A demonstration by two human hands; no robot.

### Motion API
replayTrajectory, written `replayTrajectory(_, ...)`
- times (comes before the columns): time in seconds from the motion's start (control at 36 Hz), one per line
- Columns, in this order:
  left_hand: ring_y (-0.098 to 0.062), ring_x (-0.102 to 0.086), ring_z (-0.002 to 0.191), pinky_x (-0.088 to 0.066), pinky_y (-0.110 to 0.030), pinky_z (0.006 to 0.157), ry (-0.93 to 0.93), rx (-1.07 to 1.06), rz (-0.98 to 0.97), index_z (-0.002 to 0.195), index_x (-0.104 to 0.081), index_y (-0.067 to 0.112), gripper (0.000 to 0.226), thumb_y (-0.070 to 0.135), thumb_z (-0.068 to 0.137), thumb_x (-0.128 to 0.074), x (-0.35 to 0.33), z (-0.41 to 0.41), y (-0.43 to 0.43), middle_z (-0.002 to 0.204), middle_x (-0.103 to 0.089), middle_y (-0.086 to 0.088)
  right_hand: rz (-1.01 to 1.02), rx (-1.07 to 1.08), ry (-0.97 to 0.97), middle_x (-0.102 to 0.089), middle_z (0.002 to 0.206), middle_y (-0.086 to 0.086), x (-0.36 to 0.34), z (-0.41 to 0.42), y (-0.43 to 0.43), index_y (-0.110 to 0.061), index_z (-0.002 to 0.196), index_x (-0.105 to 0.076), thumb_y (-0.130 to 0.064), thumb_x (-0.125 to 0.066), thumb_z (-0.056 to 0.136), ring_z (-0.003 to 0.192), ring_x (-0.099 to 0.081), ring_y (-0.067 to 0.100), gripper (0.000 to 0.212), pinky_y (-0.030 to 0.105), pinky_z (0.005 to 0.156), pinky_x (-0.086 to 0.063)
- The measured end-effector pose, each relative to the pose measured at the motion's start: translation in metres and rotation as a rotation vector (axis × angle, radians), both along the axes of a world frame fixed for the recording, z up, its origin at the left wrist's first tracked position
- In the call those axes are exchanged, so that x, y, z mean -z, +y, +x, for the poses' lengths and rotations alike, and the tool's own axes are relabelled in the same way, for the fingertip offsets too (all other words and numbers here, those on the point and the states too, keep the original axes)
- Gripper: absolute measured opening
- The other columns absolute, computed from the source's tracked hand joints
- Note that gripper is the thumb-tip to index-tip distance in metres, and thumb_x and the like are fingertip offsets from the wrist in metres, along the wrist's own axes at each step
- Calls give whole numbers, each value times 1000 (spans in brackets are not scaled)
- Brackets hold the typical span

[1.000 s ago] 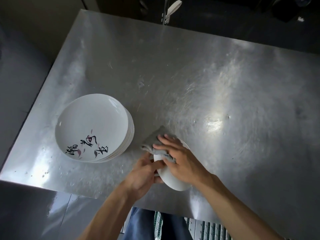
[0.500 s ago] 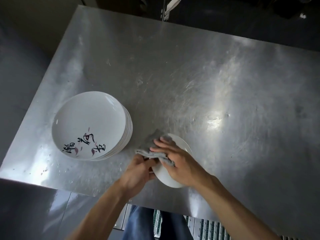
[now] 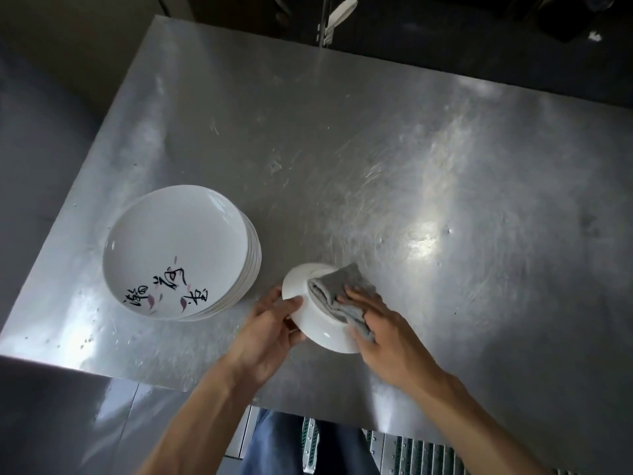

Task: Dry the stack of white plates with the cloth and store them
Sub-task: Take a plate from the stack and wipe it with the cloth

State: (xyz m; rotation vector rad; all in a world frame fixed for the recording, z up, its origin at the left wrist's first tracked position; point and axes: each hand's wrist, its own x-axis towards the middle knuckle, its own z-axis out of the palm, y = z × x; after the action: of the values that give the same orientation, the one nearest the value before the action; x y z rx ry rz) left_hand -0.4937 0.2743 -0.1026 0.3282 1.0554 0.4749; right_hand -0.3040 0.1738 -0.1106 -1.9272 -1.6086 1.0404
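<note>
Nearest the camera: blue trousers [image 3: 284, 440] and a strip of metal floor grating [image 3: 411, 452] below the table edge.

Above the near edge of the steel table [image 3: 411, 149], both forearms reach forward. The left hand [image 3: 274, 323] grips one white plate [image 3: 317, 325] by its rim, thumb across the face turned to the camera and fingers behind. The plate is held clear of the table, tilted, underside and foot ring showing. The right hand [image 3: 383, 323] lies on a folded grey cloth [image 3: 337, 293], fingers fairly straight, pressing it against that underside. Whether the thumb also pinches the cloth cannot be told.

Just left of the held plate, apart from it, the stack of plates [image 3: 178, 255] rests on the table, several deep. Its top plate bears black characters and pink petals.

Beyond, the table surface is scuffed and bright with glare. Past the far edge, in shadow, a pale handle-like fitting [image 3: 339, 12].

Assessment: drying is under way on one plate, at its underside. Whether the stack is already dried or waiting cannot be told. No shelf or rack is in view, and storing appears not yet begun.
</note>
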Motion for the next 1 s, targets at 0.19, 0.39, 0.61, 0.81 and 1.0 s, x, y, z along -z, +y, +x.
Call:
replayTrajectory(0.19,-27,-73,95,-63,-43,83,-16,4,-20,135,-48,-10,36,0,101,-52,-18,19,14,111,-72,-24,246,76,-140,-58,142,0,-26,-11,-9,-12,139,-60,-31,-78,86,131,-55,11,60,29,109,-45)
replayTrajectory(0.39,-21,-68,95,-56,-31,70,162,105,182,110,-64,11,28,36,98,-65,-24,28,11,103,-68,-6,245,473,30,-70,82,-8,-35,17,15,-36,119,-61,-33,-67,87,59,-54,-2,32,17,55,-48)
replayTrajectory(0.61,-9,-65,93,-55,-28,79,375,190,474,111,-72,20,31,-5,96,-59,-1,23,-6,99,-74,11,73,817,501,-76,88,2,-27,42,17,-24,93,-75,-21,-83,81,79,-72,21,14,39,71,-60)
replayTrajectory(0.81,-13,-70,95,-64,-42,74,373,204,446,114,-71,27,50,-13,99,-45,13,27,-15,109,-73,9,96,880,337,-68,69,-16,-9,60,15,-30,89,-71,-24,-80,83,56,-61,9,12,25,54,-50)
replayTrajectory(1.0,-25,-66,112,-62,-35,67,361,163,395,142,-52,36,67,-13,97,-45,20,26,-10,123,-67,-5,249,686,25,-69,94,-16,4,77,-3,-22,110,-70,-7,-65,91,82,-65,-1,25,4,67,-45)
